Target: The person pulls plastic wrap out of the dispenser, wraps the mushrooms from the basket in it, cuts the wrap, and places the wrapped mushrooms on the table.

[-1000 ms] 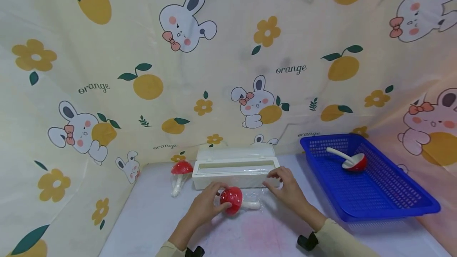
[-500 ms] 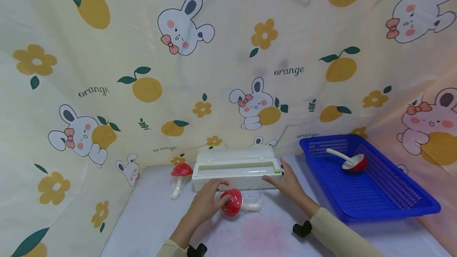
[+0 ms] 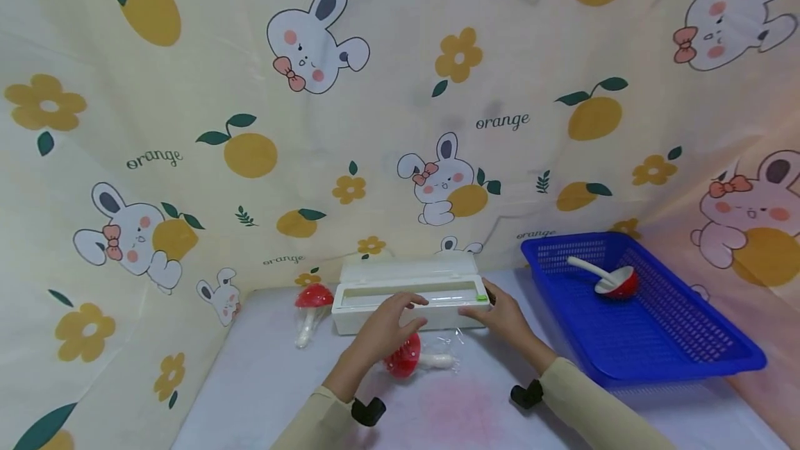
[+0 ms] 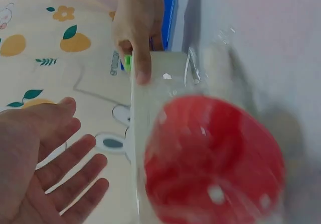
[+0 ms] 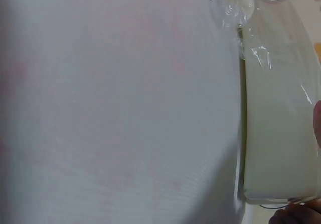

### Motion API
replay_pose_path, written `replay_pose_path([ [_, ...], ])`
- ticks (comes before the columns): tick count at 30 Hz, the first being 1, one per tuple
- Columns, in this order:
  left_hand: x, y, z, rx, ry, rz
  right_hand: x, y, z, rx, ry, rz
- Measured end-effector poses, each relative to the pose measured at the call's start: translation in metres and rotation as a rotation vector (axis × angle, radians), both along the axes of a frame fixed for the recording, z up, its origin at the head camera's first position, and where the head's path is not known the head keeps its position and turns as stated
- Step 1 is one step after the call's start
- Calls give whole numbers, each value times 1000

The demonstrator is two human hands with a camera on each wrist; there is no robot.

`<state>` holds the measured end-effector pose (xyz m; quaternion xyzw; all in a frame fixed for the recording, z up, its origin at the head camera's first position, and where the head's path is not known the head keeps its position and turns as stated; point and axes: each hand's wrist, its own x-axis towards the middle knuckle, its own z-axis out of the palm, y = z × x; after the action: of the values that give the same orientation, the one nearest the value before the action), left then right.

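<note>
Left grip: raised over the desk, nearer its left edge than the other; fingers relaxed, fairly straight and spread, pointing toward the desk's right edge. Thumb stands well apart from them. Left wrist bare; left sleeve pale khaki, slanting in from the desk's near side, black wrist unit at the cuff.

Right grip: closer to the desk's right edge, in a holding pose; right thumb extended and pressing, fingers bent opposite it, partly hidden. Right wrist bare; right sleeve matching, slanting inward from the near right, second wrist unit fitted.
</note>
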<state>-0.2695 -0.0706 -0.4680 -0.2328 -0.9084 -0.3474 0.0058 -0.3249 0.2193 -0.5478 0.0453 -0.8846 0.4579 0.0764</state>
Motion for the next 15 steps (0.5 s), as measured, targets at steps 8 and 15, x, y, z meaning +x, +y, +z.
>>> replay_pose_path([
  [8, -28, 40, -2, 70, 18, -126, 0, -1, -2, -21, 43, 2],
  [15, -49, 72, -14, 123, 78, -187, 2, 2, -5, -63, 77, 10],
])
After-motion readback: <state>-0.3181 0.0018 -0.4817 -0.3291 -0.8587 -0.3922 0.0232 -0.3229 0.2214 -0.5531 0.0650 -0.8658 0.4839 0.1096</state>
